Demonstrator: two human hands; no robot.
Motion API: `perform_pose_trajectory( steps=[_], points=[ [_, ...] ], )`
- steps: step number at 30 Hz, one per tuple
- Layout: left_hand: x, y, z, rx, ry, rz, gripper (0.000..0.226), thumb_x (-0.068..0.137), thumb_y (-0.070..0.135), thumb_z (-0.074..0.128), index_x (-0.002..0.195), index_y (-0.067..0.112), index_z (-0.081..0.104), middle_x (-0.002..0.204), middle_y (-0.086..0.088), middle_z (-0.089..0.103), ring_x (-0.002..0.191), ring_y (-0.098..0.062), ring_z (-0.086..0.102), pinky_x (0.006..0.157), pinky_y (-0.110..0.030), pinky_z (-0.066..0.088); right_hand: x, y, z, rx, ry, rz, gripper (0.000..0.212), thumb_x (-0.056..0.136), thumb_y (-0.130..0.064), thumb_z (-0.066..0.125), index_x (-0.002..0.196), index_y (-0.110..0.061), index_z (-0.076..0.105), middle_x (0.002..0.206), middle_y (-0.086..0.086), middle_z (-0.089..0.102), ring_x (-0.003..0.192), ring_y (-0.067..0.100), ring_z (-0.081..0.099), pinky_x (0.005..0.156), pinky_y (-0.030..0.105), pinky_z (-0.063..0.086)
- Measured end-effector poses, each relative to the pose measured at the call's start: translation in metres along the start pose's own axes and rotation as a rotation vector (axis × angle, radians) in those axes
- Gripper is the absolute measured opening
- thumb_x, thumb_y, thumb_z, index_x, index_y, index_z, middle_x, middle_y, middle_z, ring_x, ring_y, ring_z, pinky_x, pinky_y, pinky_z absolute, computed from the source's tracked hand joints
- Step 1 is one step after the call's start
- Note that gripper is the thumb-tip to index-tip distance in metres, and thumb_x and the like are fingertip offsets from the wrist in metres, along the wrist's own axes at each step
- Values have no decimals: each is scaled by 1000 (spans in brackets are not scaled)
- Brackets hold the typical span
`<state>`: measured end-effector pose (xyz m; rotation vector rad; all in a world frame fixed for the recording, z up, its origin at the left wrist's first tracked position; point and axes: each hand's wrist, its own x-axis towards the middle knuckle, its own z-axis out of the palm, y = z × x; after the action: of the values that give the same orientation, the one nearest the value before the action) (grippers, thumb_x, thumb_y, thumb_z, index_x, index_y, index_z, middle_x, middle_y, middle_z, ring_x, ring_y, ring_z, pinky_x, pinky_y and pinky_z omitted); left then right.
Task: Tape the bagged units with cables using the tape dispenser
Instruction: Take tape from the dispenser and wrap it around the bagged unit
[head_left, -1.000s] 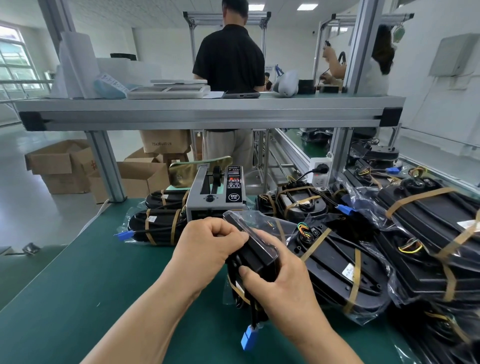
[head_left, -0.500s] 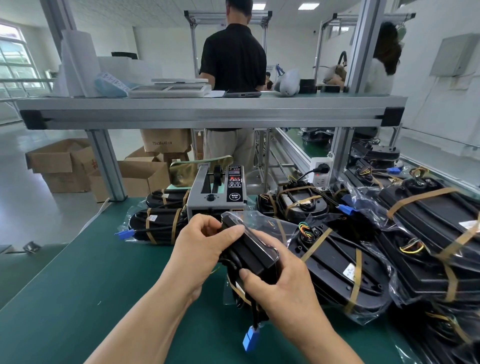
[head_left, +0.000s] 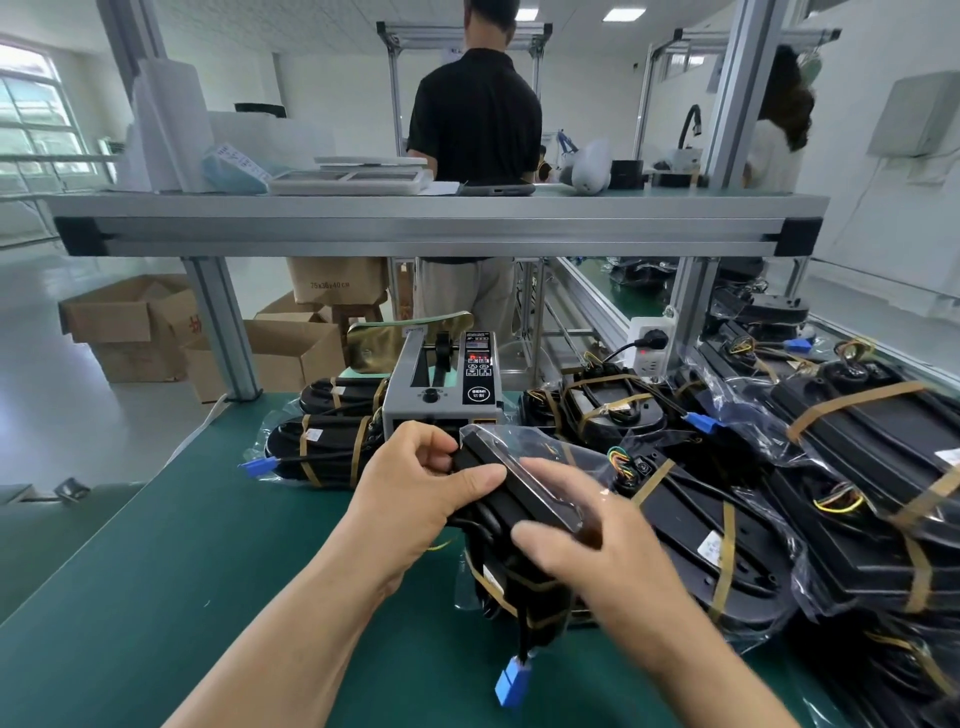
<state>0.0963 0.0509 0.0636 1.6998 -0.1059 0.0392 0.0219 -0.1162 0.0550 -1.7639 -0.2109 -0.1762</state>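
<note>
Bagged black plastic units (head_left: 857, 467), cabled and strapped with brown tape, lay heaped on the green-matted bench (head_left: 156, 571) from 1 to 4 o'clock of the hands, with a smaller taped stack (head_left: 322, 447) at 10 o'clock. A grey electric tape dispenser (head_left: 441, 384) stood at 12 o'clock, just behind the hands. At centre one clear-bagged black unit (head_left: 524, 499) was held. The left hand (head_left: 415, 493) had its grip clamped on the unit's left end, and the right hand (head_left: 602, 556), blurred, had its grip clamped on the right side. A blue cable connector (head_left: 506, 686) dangled at 6 o'clock.
</note>
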Motion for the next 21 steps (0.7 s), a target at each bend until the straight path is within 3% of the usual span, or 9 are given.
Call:
perform_pose_trajectory(
  steps=[2,4,7,9,11,14,16,18,21],
  points=[
    [-1,-3,0,-12,15,8,44,66,24,92,97,21,61,95,-4,61,80,-13,58,71,-29,52,9,-11,-12,-23,-49,69,47,59,-58,71,103,-43,70,107,-26,72,102,-5,67,87,18,54],
    [-4,-5,2,-31,18,28,37,71,21,87,98,22,61,91,-1,61,76,-9,58,67,-23,50,20,-23,-20,-138,-97,158,51,61,-59,74,104,-31,73,106,-15,75,104,6,70,93,31,56],
    [-10,-7,7,-84,3,39,33,75,16,85,98,23,63,87,0,63,73,-9,59,66,-22,51,34,-33,-23,-203,-163,225,23,78,-31,82,97,-21,75,93,6,78,89,27,76,87,47,60],
    [-12,-5,12,-66,24,60,28,77,13,82,95,25,64,85,2,63,73,-10,59,72,-29,56,40,-33,-22,-189,-173,229,16,79,-19,83,92,-16,75,89,13,77,86,34,75,86,51,60],
    [-11,0,13,1,81,118,27,79,12,80,91,29,64,83,5,64,72,-8,59,78,-34,58,43,-29,-20,-138,-160,195,15,80,-15,83,93,-15,75,90,14,77,85,34,75,84,51,60],
    [-4,12,8,81,101,239,33,77,15,81,86,40,62,83,10,66,71,-4,61,72,-25,57,44,-12,-12,51,-23,43,23,83,-12,79,103,-23,74,98,10,77,92,31,75,86,52,60],
    [-4,16,8,122,56,283,45,73,12,82,87,48,59,86,18,65,74,-2,63,71,-20,57,40,7,-3,242,54,-37,34,81,-11,74,109,-28,72,108,9,76,102,29,72,87,46,60],
    [-10,8,12,141,24,271,52,71,3,81,87,48,58,87,20,64,77,-3,63,76,-24,58,33,27,7,400,97,-47,40,81,-3,72,113,-26,70,113,11,74,109,29,70,86,37,59],
    [-25,-16,15,157,2,236,51,72,-1,79,86,44,58,87,17,63,78,-5,63,78,-28,58,18,54,19,510,136,18,40,77,-4,72,111,-24,69,114,14,73,111,32,68,88,39,57]
  ],
)
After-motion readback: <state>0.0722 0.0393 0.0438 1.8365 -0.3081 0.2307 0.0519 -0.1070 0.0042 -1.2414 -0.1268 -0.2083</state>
